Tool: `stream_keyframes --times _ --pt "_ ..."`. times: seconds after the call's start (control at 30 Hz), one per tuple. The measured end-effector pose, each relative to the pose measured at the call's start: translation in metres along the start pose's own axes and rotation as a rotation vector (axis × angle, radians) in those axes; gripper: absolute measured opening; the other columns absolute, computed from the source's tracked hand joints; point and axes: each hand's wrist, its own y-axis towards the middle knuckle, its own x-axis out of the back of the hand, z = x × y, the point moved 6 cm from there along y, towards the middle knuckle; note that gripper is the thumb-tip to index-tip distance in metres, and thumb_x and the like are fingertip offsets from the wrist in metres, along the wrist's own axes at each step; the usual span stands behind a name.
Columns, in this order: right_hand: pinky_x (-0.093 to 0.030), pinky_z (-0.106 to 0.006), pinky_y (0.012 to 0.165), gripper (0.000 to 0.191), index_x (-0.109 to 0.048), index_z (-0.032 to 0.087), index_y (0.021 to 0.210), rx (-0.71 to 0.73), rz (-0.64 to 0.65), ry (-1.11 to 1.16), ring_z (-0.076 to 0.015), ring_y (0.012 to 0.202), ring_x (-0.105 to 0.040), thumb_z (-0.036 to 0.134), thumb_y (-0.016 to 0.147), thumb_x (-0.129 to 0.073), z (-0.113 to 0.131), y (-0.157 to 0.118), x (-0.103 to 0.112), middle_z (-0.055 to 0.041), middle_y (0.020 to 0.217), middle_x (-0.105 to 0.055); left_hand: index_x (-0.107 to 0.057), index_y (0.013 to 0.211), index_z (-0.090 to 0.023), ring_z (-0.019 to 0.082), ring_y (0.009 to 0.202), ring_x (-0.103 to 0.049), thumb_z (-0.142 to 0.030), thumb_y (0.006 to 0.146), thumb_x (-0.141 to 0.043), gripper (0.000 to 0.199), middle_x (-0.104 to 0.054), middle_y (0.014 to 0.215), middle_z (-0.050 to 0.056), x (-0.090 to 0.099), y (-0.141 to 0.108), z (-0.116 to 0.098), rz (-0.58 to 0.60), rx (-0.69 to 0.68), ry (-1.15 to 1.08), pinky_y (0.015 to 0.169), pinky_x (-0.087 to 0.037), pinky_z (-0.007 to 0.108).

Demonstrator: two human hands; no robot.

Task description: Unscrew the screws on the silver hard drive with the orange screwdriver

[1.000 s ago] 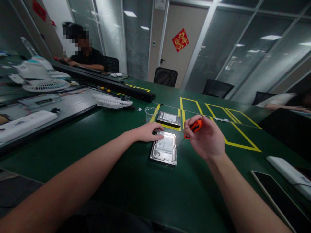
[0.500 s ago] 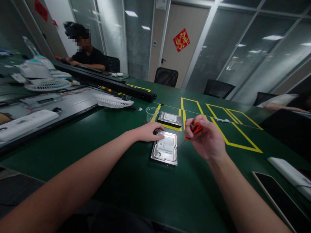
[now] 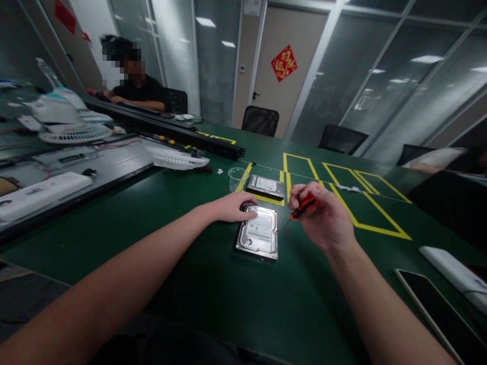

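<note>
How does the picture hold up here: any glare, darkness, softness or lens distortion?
Head view: pale sheen on the near hard drive, its label print too soft to read; head view: bright patches show on the glass panels; head view: the table darkens toward its near edge; head view: wide-angle stretching, the forearms looking elongated.

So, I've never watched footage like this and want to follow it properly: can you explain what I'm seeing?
There's no machine here, just one person's two bare hands. The view comes from a camera worn on their head, looking forward and down. The left hand rests on a silver rectangular metal hard drive. The right hand holds a screwdriver with an orange-and-black handle, its thin shaft reaching the drive's right edge. Beyond lie a second silver-and-black hard drive and a clear plastic cup. Everything sits on a dark green tabletop marked with yellow lines.
</note>
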Motion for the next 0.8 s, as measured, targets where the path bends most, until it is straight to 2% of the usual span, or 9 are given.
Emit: stream_keyframes --times 0.1,0.23,0.37,0.5,0.63,0.8 --pt "-0.042 -0.031 0.065 0.017 -0.061 0.021 0.072 -0.013 -0.001 0.022 -0.0141 0.067 -0.057 0.029 0.087 -0.063 -0.0002 -0.0004 -0.0004 -0.0038 0.09 -0.065 -0.065 0.128 -0.019 0.026 0.11 -0.066 -0.051 0.09 -0.065 0.049 -0.069 0.126 0.011 -0.0002 0.0 0.0001 0.001 0.001 0.004 0.092 -0.051 0.036" --pt "-0.036 -0.031 0.057 0.02 -0.056 0.022 0.074 -0.029 0.012 0.012 -0.0104 0.058 -0.047 0.031 0.088 -0.066 -0.0026 -0.0013 -0.0022 -0.002 0.09 -0.065 -0.065 0.126 -0.018 0.025 0.108 -0.066 -0.05 0.09 -0.065 0.049 -0.07 0.124 0.01 -0.0011 0.0011 0.0012 -0.001 -0.013 0.012 0.091 -0.051 0.035" --pt "-0.032 -0.03 0.054 0.016 -0.065 0.024 0.082 -0.006 0.025 0.002 -0.0097 0.056 -0.042 0.036 0.091 -0.068 -0.0039 -0.0009 -0.0019 -0.0015 0.085 -0.062 -0.065 0.127 -0.018 0.025 0.107 -0.066 -0.05 0.09 -0.065 0.048 -0.07 0.123 0.011 -0.0019 0.002 0.0029 -0.01 -0.024 0.01 0.09 -0.051 0.035" --pt "-0.037 -0.03 0.056 0.039 -0.077 0.02 0.086 -0.027 0.011 0.023 -0.0111 0.058 -0.046 0.05 0.098 -0.054 -0.0055 0.001 0.0015 -0.0047 0.079 -0.061 -0.064 0.127 -0.019 0.025 0.108 -0.066 -0.051 0.091 -0.065 0.048 -0.07 0.123 0.01 -0.0021 0.0021 0.0036 -0.008 -0.027 0.004 0.091 -0.05 0.035" --pt "-0.041 -0.029 0.06 0.036 -0.078 0.018 0.084 -0.051 0.01 0.054 -0.0119 0.061 -0.051 0.039 0.098 -0.053 -0.0056 0.0016 0.0013 -0.0051 0.075 -0.061 -0.065 0.126 -0.019 0.025 0.107 -0.066 -0.051 0.091 -0.065 0.048 -0.07 0.123 0.01 -0.0017 0.002 0.0023 -0.008 -0.03 0.002 0.09 -0.05 0.034" --pt "-0.045 -0.029 0.067 0.025 -0.071 0.018 0.077 -0.02 0.022 0.032 -0.0139 0.071 -0.057 0.034 0.094 -0.06 -0.003 -0.0004 -0.0039 -0.0048 0.085 -0.064 -0.065 0.127 -0.019 0.026 0.109 -0.065 -0.051 0.09 -0.065 0.048 -0.07 0.124 0.01 -0.0015 0.0015 0.0014 -0.012 -0.02 0.012 0.092 -0.049 0.035"
